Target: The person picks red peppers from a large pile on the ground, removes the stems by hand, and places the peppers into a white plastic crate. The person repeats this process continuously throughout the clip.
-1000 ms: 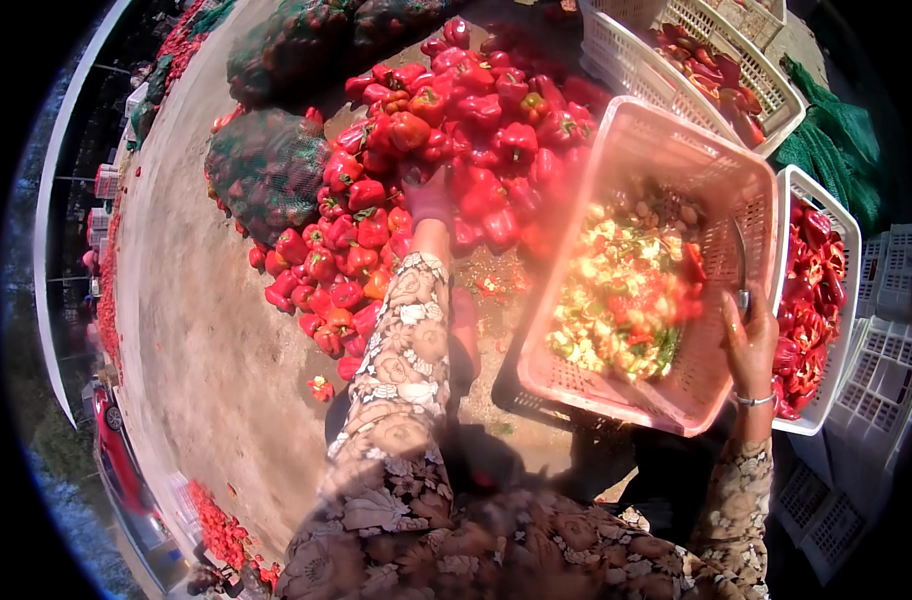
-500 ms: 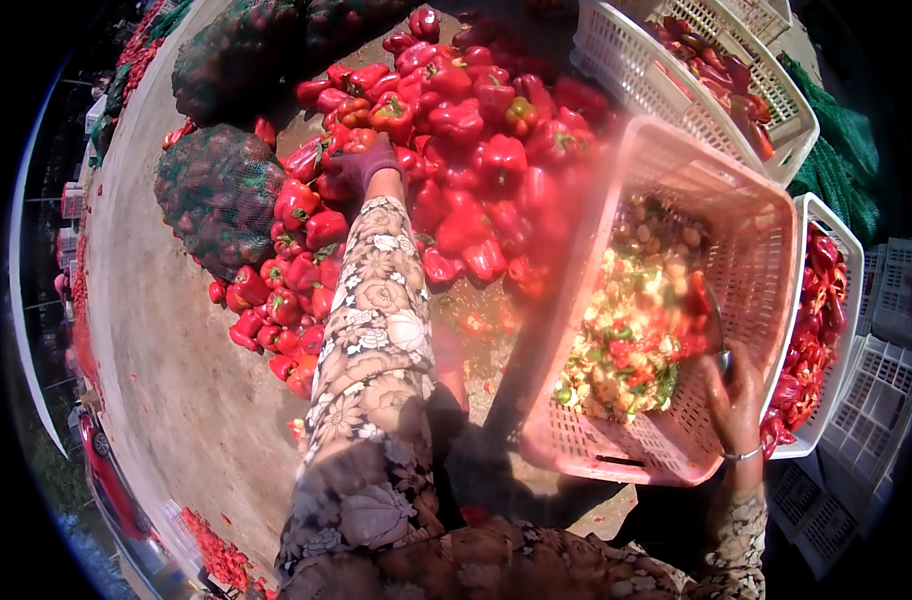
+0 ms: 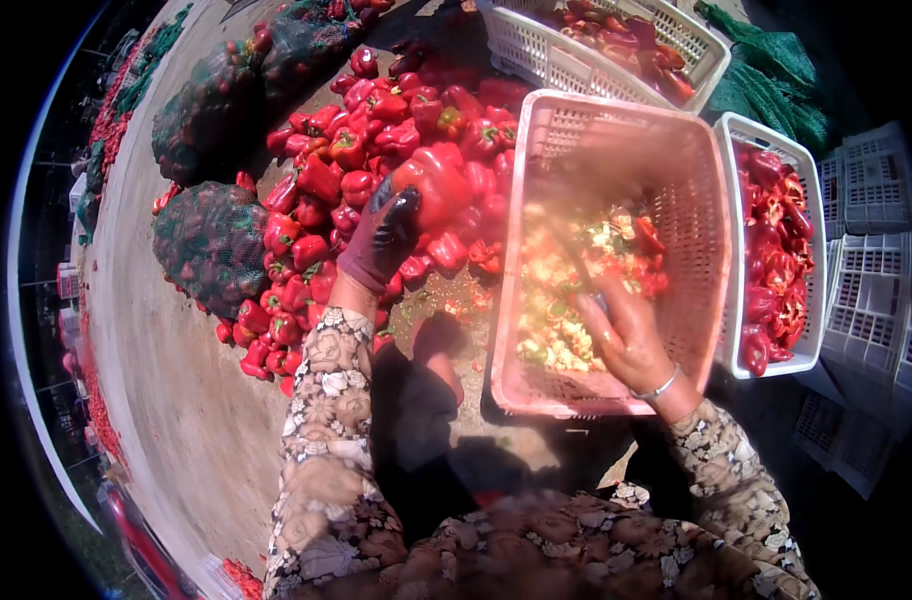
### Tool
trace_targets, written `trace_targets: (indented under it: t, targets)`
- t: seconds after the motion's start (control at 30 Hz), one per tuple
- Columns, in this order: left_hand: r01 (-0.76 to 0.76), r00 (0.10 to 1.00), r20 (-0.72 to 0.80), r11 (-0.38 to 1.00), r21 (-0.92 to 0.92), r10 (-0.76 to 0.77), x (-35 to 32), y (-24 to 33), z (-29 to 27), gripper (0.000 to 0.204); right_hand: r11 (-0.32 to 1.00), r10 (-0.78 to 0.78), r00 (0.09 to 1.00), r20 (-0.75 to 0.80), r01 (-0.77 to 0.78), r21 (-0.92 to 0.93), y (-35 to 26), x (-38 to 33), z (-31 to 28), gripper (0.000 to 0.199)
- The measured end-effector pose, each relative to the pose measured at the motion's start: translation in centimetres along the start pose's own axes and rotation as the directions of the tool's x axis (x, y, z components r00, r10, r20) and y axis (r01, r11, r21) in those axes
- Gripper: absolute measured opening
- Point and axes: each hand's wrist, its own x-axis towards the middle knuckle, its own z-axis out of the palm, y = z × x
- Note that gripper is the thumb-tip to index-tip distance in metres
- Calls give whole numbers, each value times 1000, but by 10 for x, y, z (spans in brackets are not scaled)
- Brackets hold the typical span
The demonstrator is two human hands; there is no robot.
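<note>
My left hand (image 3: 381, 235), in a dark purple glove, is closed around a large red bell pepper (image 3: 436, 185). It lifts the pepper above a heap of whole red peppers (image 3: 321, 180). My right hand (image 3: 631, 340), bare with a bangle at the wrist, grips a slim knife (image 3: 580, 265) whose blade is smeared by motion; its handle is mostly hidden in my fingers. That hand is over a pink slatted crate (image 3: 711, 250). Pale pepper cores and seeds (image 3: 556, 325), mixed with red and green scraps, lie inside the crate.
Right of the pink crate stands a white crate (image 3: 821, 300) of cut red peppers (image 3: 776, 260). Another white crate (image 3: 521, 50) with pepper pieces is at the far side. Filled mesh sacks (image 3: 216, 245) lie left of the heap. Stacked crates (image 3: 866, 310) and green netting (image 3: 766, 85) are farther right.
My left hand has come up from the heap with a red pepper, moving nearer the pink crate. My right hand has shifted left from the crate's right side to over the cores. The view has turned.
</note>
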Motion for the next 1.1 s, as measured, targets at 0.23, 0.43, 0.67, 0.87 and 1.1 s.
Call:
trace_targets:
  t: [0.23,0.43,0.67,0.87,1.1]
  targets:
    - [218,952,252,961,-170,-172,-63,105,135,57,959,-261,953,-154,274,72,-24,-36,-17,29]
    - [276,944,241,940,-200,-226,-94,115,170,52,980,-200,973,-119,199,-17,-34,-61,-29,21]
    - [-8,999,47,922,-388,28,-85,74,184,39,976,-214,955,-204,216,-13,-7,-68,-5,27]
    - [120,992,93,911,-394,-90,-72,98,213,42,974,-184,950,-252,142,-175,-2,-61,-11,28]
    - [228,929,-109,780,-583,-353,-63,93,204,26,987,-72,995,-74,60,-151,-6,-56,-9,26]
